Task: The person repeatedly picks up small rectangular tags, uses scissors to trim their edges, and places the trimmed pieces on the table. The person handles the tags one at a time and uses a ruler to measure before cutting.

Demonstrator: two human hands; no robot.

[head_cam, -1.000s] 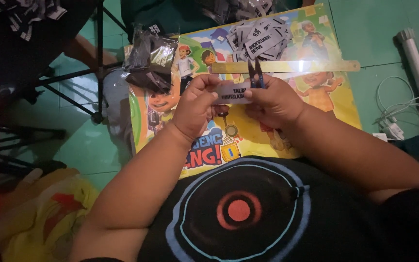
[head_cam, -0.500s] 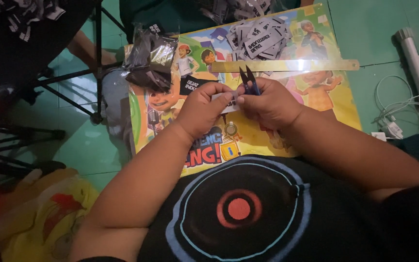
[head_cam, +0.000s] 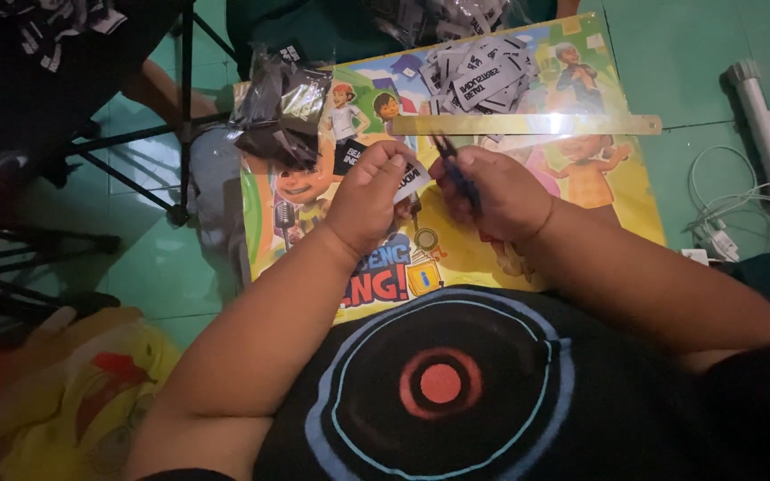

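My left hand (head_cam: 372, 198) pinches a small black-and-white printed label (head_cam: 410, 181) above a colourful cartoon board (head_cam: 492, 258) that lies on the green floor. Facing it, my right hand (head_cam: 496, 191) grips small dark snips (head_cam: 452, 165), whose tips point up and to the left, close to the label's edge. The two hands almost touch over the middle of the board. A heap of similar cut labels (head_cam: 479, 71) lies at the board's far edge. A long clear ruler (head_cam: 528, 125) lies across the board just beyond my right hand.
A clear bag of dark labels (head_cam: 282, 111) sits at the board's far left corner. Black stand legs (head_cam: 149, 169) spread over the floor on the left. A white power strip (head_cam: 764, 125) and white cables (head_cam: 724, 209) lie at right. A yellow bag (head_cam: 73, 401) is at lower left.
Both hands have dropped slightly toward the board and closed in on each other. The label has tilted in my left hand, and the snips have swung nearer to it.
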